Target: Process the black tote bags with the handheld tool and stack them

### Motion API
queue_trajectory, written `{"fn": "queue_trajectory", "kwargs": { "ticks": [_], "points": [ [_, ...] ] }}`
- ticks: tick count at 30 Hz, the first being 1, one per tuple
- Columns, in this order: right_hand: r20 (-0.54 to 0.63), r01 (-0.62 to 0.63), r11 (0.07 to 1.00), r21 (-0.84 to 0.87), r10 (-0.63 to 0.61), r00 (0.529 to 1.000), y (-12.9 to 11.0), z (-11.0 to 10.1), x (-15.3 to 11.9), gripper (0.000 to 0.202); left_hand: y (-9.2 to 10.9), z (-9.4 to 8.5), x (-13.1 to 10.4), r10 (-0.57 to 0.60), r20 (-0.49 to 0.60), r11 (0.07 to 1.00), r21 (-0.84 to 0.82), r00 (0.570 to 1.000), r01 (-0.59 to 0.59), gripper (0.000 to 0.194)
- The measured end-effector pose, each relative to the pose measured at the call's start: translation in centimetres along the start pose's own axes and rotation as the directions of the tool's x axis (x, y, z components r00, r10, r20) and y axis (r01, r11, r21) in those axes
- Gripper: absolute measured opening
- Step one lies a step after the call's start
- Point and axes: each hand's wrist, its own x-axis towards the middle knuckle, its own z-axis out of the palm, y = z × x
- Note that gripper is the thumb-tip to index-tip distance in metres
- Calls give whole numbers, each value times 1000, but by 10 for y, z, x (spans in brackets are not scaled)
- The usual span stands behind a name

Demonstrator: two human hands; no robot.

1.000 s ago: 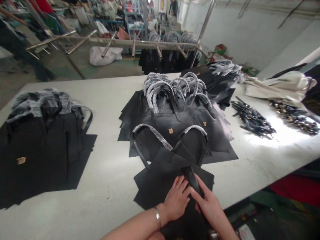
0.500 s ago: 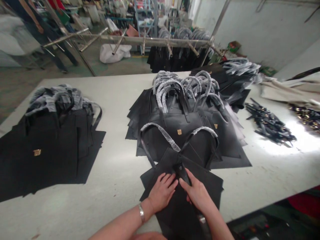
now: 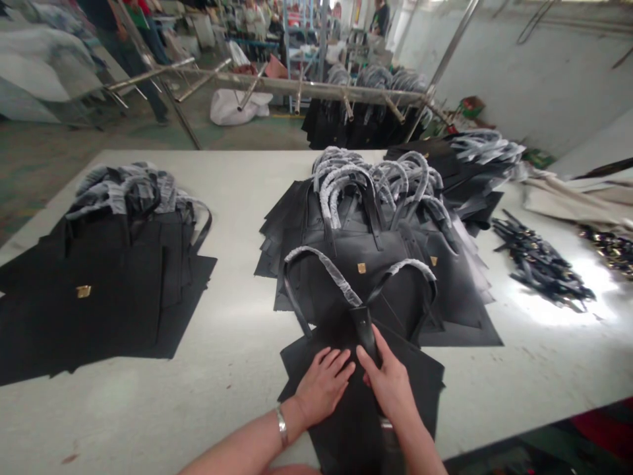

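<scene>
My left hand (image 3: 324, 386) lies flat on a stack of black bag panels (image 3: 420, 376), its fingers spread. Just to its right, my right hand (image 3: 390, 379) is wrapped round a black strap-like piece (image 3: 364, 330), whose upper end points away from me. Two handles with clear wrapping (image 3: 324, 267) arch beyond the panels. Behind them lies a pile of black bag pieces (image 3: 346, 247) with wrapped handles and a gold clasp (image 3: 361, 268). The lower part of the held piece is partly hidden by my right hand and forearm.
Another black bag pile (image 3: 119, 284) lies at the left of the pale table (image 3: 237, 369). Small black straps with metal parts (image 3: 541, 260) lie at the right. A metal rack (image 3: 316, 89) stands behind the table; a person's legs (image 3: 148, 86) show at the back left.
The upper end of the black strap-like piece has moved slightly away from me, along with my right hand. The view has shifted, so the scene sits a little further right.
</scene>
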Motion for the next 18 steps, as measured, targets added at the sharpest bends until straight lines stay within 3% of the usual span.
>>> {"fn": "queue_trajectory", "kwargs": {
  "ticks": [3,6,9,12,15,18],
  "points": [
    [-79,-47,995,93,54,995,12,-15,-12,80,2,1,0,-35,-21,999,-37,999,34,38],
    [-65,-119,978,174,132,989,35,-33,-28,89,-1,-2,12,-103,-27,991,-92,994,100,30],
    [-63,-162,969,189,176,982,57,-46,-44,92,-10,-11,43,-185,-51,978,-110,981,179,27],
    [-93,-192,959,207,214,972,74,-52,-57,91,-24,-25,86,-226,-122,974,-47,967,222,41],
    [-95,-219,943,252,249,964,86,-54,-67,96,-36,-37,125,-194,-71,978,64,978,199,61],
    [-108,-192,950,244,224,969,93,-53,-74,92,-39,-46,146,-207,-17,965,159,978,207,66]
  ]
}}
